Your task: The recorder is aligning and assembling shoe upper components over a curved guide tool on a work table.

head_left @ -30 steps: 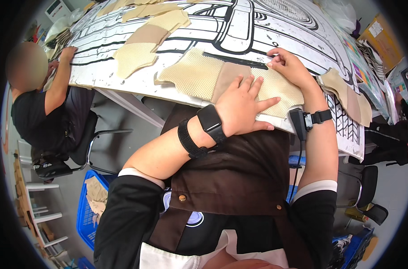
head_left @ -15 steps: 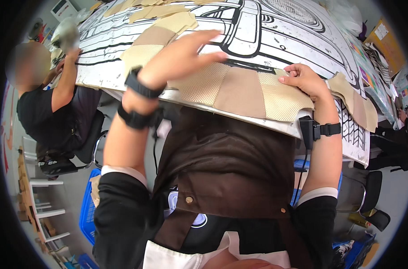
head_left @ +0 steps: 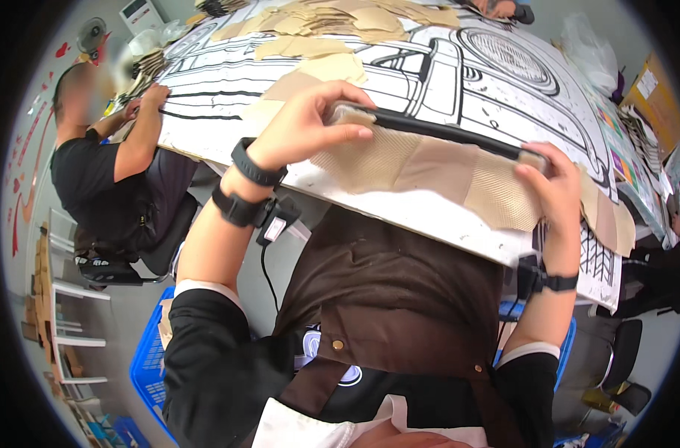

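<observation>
A slim black bar (head_left: 448, 133), blurred by motion, spans between my hands over the far edge of a beige fabric piece. My left hand (head_left: 310, 123) closes on its pale left end with thumb and fingers. At the other end my right hand (head_left: 558, 179) grips it the same way. Whether the pale ends belong to the bar or are fabric, I cannot tell. Below lies the fabric piece (head_left: 433, 164), perforated mesh on both sides with a smoother tan panel in the middle, along the table's near edge.
The white table (head_left: 340, 183) carries bold black line drawings. Beige fabric pieces (head_left: 340, 22) are piled at its far side, and another piece (head_left: 607, 216) lies at the right. A seated co-worker (head_left: 93, 164) works at the left. Blue baskets (head_left: 147, 351) stand below.
My right hand has left the fabric's right corner, and my left hand is no longer sweeping over the fabric. Both now hold the black bar's ends. The view has shifted slightly.
</observation>
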